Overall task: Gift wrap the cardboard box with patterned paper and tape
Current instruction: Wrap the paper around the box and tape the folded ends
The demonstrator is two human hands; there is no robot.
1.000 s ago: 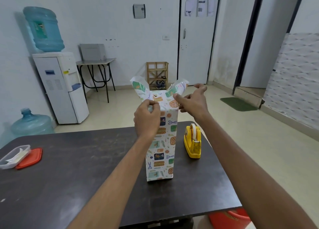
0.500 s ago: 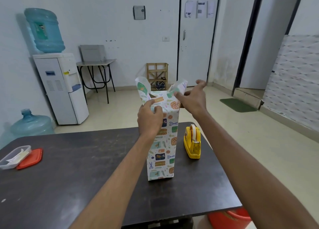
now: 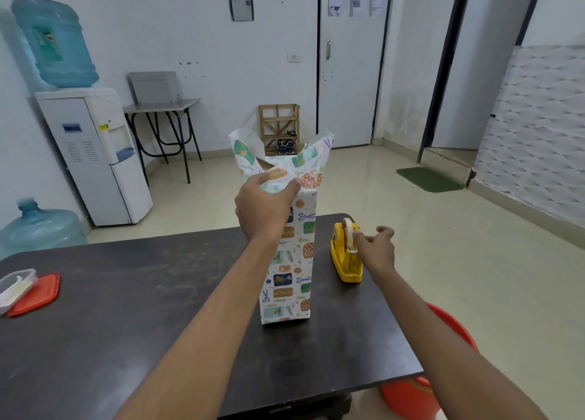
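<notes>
A tall box wrapped in patterned paper (image 3: 289, 261) stands upright on the dark table (image 3: 126, 293). Two paper flaps stick up at its open top, left and right. My left hand (image 3: 264, 206) grips the near top edge, pressing a folded flap down. A yellow tape dispenser (image 3: 346, 255) sits just right of the box. My right hand (image 3: 375, 247) is at the dispenser, thumb and fingers pinched at the tape roll; whether tape is between them I cannot tell.
A plastic container (image 3: 14, 285) and its red lid (image 3: 38, 294) lie at the table's left edge. A red bucket (image 3: 421, 391) sits on the floor under the table's right corner. A water dispenser (image 3: 95, 153) stands at the back left.
My right hand left the top right flap and dropped down to the tape dispenser. My left hand stayed on the top of the box.
</notes>
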